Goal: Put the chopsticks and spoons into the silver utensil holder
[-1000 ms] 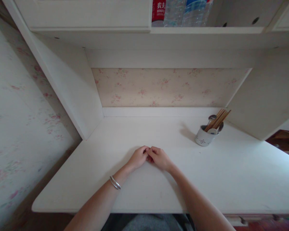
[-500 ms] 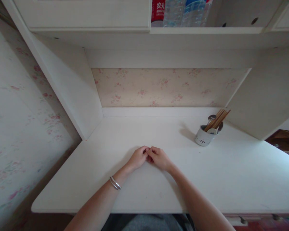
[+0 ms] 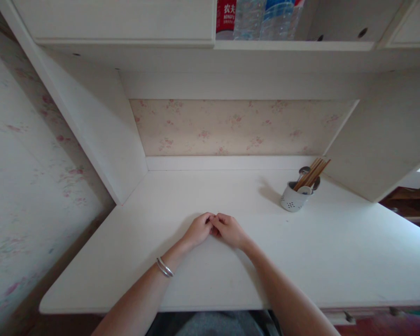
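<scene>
My left hand (image 3: 199,229) and my right hand (image 3: 228,228) rest together on the white desk (image 3: 210,280), in the middle of the head view. The fingers of both are curled in, and the fingertips meet and touch. No object shows between them. A pair of silver bangles (image 3: 164,267) circles my left wrist. To the right of my hands and farther back stands a white perforated cup (image 3: 292,199). Wooden chopsticks (image 3: 312,174) and metal spoons (image 3: 304,171) lean in it, along with a pale round-ended utensil (image 3: 304,190). Neither hand touches the cup.
White side panels (image 3: 91,121) close in the desk at left and right. Above hangs a cabinet (image 3: 122,23) with an open shelf holding clear plastic bottles (image 3: 249,21) and a red-labelled item (image 3: 226,16). Drawer knobs (image 3: 349,317) show below the front edge at right.
The whole view has shifted slightly, so the desk and cup appear a little farther left. My hands stay together in the same pose on the desk.
</scene>
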Available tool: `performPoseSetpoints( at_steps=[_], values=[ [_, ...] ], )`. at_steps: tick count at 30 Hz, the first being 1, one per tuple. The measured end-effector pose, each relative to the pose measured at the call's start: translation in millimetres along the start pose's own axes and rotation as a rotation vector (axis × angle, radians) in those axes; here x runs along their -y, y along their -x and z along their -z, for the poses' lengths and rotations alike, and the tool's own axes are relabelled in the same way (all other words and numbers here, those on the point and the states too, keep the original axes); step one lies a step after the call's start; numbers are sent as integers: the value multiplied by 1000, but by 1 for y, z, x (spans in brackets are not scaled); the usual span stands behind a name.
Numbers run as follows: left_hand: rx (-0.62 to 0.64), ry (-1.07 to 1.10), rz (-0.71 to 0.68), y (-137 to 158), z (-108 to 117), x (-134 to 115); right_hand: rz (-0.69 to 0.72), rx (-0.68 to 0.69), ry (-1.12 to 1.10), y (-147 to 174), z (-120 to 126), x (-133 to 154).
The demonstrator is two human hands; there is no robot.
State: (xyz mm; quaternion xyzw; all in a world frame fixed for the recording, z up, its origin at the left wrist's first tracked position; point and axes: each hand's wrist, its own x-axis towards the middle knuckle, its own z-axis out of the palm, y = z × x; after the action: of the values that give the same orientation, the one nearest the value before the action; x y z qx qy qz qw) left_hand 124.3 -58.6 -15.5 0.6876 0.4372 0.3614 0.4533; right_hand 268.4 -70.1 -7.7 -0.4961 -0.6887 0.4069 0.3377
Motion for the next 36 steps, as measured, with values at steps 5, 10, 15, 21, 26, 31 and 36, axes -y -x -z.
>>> performPoseSetpoints(
  at_steps=[5,10,15,21,26,31,36],
  values=[
    [-3,-15,-5,-1,-1,1,3,3,11,1,0,0],
    [0,-7,-4,2,0,-4,11,-1,17,2,1,1],
    [1,-9,10,3,1,-7,21,2,39,2,1,2],
    [-8,-38,3,1,0,-3,13,2,32,1,0,0],
    [-5,-34,8,0,0,-2,16,-4,34,2,1,1],
    [6,-31,9,1,0,-3,24,-24,69,3,1,3],
    [16,-54,16,1,0,-3,-25,-98,-77,0,4,8]
  ],
)
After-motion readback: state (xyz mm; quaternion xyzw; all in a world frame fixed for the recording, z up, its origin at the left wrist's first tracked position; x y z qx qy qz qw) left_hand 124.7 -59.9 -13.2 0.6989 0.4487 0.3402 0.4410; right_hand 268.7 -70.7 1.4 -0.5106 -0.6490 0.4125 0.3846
